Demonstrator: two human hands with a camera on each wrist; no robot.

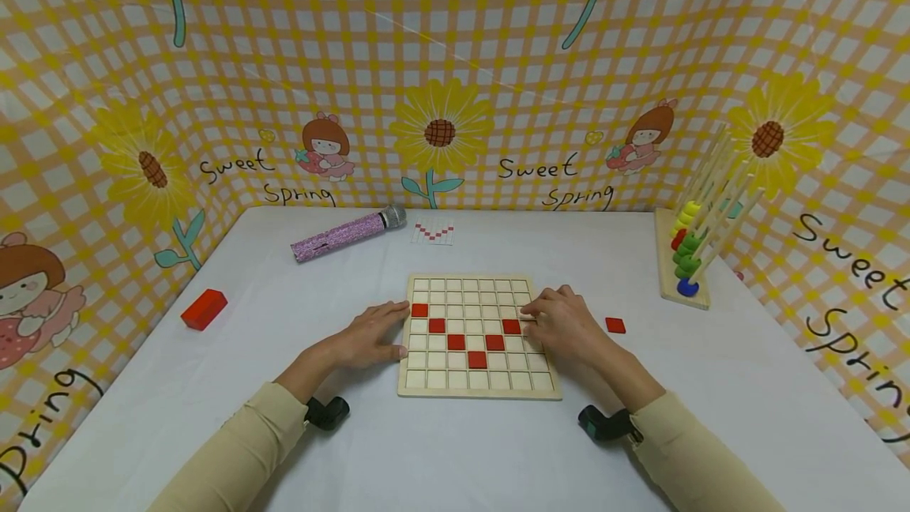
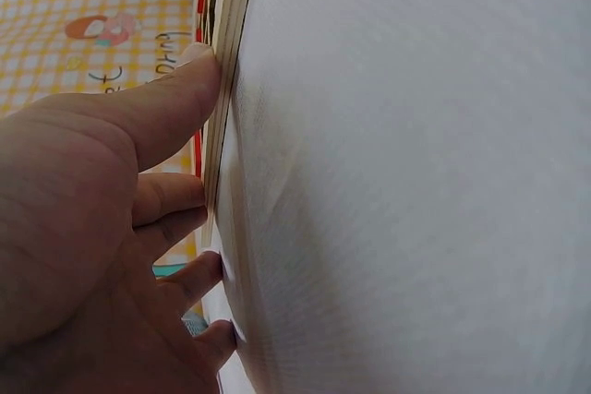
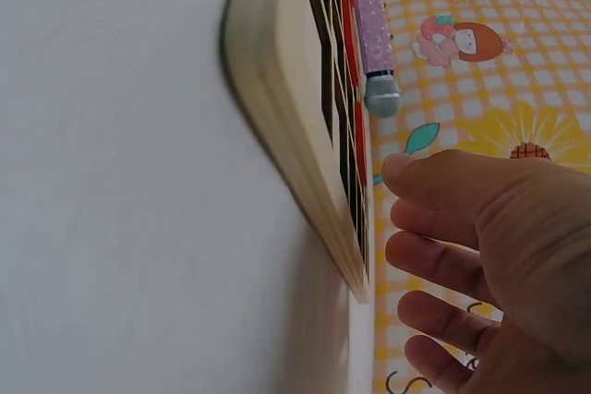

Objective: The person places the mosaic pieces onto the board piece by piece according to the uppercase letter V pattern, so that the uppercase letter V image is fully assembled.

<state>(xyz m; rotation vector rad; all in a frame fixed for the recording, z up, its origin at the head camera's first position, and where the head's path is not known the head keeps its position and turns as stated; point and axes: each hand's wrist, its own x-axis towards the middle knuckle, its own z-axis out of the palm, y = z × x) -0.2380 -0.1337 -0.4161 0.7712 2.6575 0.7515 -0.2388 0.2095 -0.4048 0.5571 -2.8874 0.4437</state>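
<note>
A square wooden grid board (image 1: 476,380) lies on the table, several red square tiles (image 1: 477,359) set in its cells in a V shape. My left hand (image 1: 366,336) rests at the board's left edge; thumb and fingertips touch its side in the left wrist view. Over the right part of the board is my right hand (image 1: 565,322), its fingertips close to the red tile (image 1: 511,326) on the upper right arm of the V. Nothing shows between those fingers in the right wrist view. A loose red tile (image 1: 614,325) lies right of that hand.
Behind the board lie a glittery purple microphone (image 1: 341,237) and a small card (image 1: 433,232) printed with a red V pattern. A red block (image 1: 204,309) is at the left. A wooden peg stand (image 1: 684,291) with coloured beads stands at the right. Patterned cloth encloses the table.
</note>
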